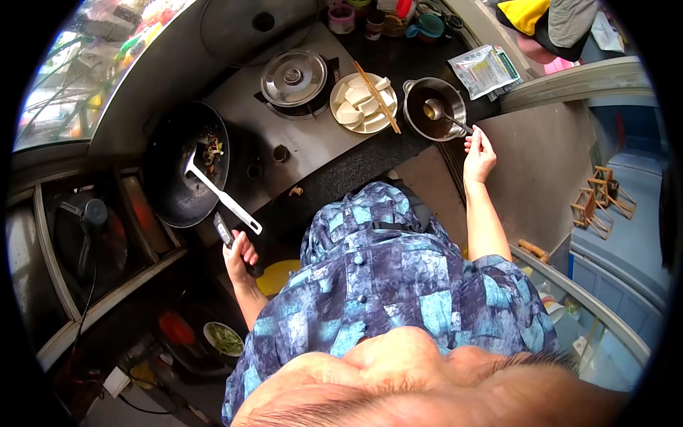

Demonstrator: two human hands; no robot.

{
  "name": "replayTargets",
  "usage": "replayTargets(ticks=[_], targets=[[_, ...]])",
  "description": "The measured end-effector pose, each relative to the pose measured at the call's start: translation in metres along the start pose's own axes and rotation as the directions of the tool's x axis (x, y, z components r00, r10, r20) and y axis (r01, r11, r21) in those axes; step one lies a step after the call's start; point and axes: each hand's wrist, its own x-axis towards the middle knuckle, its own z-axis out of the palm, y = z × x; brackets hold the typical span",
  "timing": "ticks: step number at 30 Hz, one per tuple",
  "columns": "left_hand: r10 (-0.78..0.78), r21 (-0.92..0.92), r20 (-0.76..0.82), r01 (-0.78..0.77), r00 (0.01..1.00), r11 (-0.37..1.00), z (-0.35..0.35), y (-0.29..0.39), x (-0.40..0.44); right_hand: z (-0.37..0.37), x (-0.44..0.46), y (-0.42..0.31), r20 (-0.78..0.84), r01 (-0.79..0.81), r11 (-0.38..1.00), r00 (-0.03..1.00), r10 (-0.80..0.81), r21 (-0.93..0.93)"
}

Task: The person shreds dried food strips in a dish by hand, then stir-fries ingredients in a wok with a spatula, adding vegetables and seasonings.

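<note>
My left hand [240, 257] is closed round the dark handle of a black wok [171, 167], which is tipped on the stove's left side. Chopped bits of food [211, 151] lie in the wok, and a white-handled spatula [222, 196] rests across its rim. With my right hand [480, 153] I grip the thin handle of a ladle [435, 109]. Its bowl is inside a metal pot [459, 99] of dark brown liquid. Beside the pot, a plate [337, 107] carries several white tofu pieces [359, 96], with wooden chopsticks [377, 97] laid across it.
A lidded pot [293, 78] sits on the back burner. Behind the metal pot lies a plastic packet [485, 72]; jars [341, 18] line the back counter. A bowl of shredded greens [224, 339] is at lower left. The sliding door frame [569, 82] borders the right side.
</note>
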Motion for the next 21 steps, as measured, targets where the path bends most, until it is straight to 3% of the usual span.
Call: replayTargets(ticks=[7, 11, 14, 21], targets=[[-0.043, 0.127, 0.032, 0.039, 0.999, 0.991, 0.04, 0.007, -0.05, 0.005, 0.013, 0.033, 0.02, -0.217, 0.956, 0.976, 0.218, 0.195], [-0.047, 0.256, 0.129, 0.012, 0.991, 0.966, 0.067, -0.008, -0.048, 0.003, 0.017, 0.082, 0.063, -0.39, 0.804, 0.911, 0.407, 0.449], [-0.096, 0.328, 0.192, 0.028, 0.977, 0.944, 0.084, -0.016, -0.035, -0.004, 0.013, 0.09, 0.075, -0.411, 0.731, 0.892, 0.445, 0.544], [-0.232, 0.42, 0.301, 0.09, 0.925, 0.903, 0.122, -0.031, -0.004, -0.023, 0.014, 0.066, 0.03, -0.319, 0.773, 0.931, 0.363, 0.548]])
